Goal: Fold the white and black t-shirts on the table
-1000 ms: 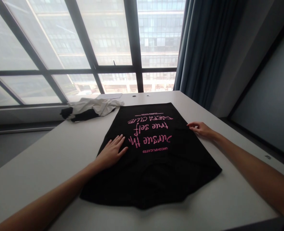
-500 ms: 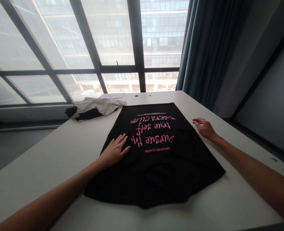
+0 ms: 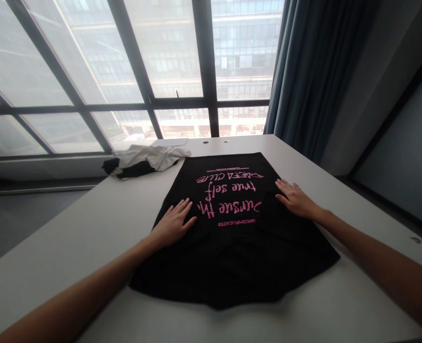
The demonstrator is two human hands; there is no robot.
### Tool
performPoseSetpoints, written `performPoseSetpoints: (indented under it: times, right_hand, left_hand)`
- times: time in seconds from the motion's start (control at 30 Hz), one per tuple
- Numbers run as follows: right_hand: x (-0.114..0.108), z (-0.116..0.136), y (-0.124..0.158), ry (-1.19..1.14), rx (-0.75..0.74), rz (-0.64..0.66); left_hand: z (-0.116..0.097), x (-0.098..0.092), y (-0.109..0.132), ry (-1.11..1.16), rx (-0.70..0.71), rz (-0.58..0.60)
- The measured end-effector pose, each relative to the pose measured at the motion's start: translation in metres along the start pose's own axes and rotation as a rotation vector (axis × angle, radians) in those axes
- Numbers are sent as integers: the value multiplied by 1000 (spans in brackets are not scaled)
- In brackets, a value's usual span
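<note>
A black T-shirt (image 3: 232,257) with pink lettering lies spread on the white table, its print upside down from where I look. No sleeves show; the sides are straight and the near edge is wider and curved. My left hand (image 3: 173,221) rests flat on the left side of the shirt, fingers stretched toward the print. On the right side, my right hand (image 3: 294,197) lies on the cloth with its fingers extended, close to the end of the lettering. Neither hand grips the fabric.
A crumpled pile of white and black clothes (image 3: 146,159) lies at the table's far left. Two small round fittings sit near the far edge of the white table (image 3: 89,228). Beyond stand large windows (image 3: 175,52) and a blue curtain (image 3: 303,71) at the right.
My right hand has moved inward from the shirt's right edge onto the cloth, and its curled fingers have straightened. My left hand stays flat in place. The view has shifted slightly.
</note>
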State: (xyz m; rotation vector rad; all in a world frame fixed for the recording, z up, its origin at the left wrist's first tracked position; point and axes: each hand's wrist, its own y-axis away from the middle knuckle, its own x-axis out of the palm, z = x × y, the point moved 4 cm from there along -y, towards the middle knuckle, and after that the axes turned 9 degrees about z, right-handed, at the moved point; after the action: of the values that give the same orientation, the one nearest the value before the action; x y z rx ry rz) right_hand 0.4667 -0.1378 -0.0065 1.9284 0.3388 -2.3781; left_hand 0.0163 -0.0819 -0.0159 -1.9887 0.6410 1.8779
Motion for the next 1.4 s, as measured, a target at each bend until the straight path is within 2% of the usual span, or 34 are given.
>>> performPoseSetpoints:
  times: [0.1, 0.27, 0.43, 0.6, 0.77, 0.97, 1.4]
  right_hand:
    - [2, 14, 1, -31, -28, 1]
    - [23, 23, 2, -33, -37, 146]
    - [16, 23, 2, -46, -61, 5]
    - [23, 24, 1, -52, -53, 86]
    - [23, 26, 0, -51, -70, -3]
    - [33, 24, -1, -25, -41, 125]
    - [36, 22, -2, -34, -65, 90]
  left_hand:
    - [-1, 0, 0, -14, -8, 15]
    - [-1, 0, 1, -11, 3, 2]
    - [-1, 0, 3, 6, 10, -1]
    - [-2, -1, 5, 19, 10, 7]
    - [-2, -1, 5, 28, 18, 0]
    - [-2, 0, 5, 23, 22, 1]
    - [-2, -1, 5, 33, 18, -1]
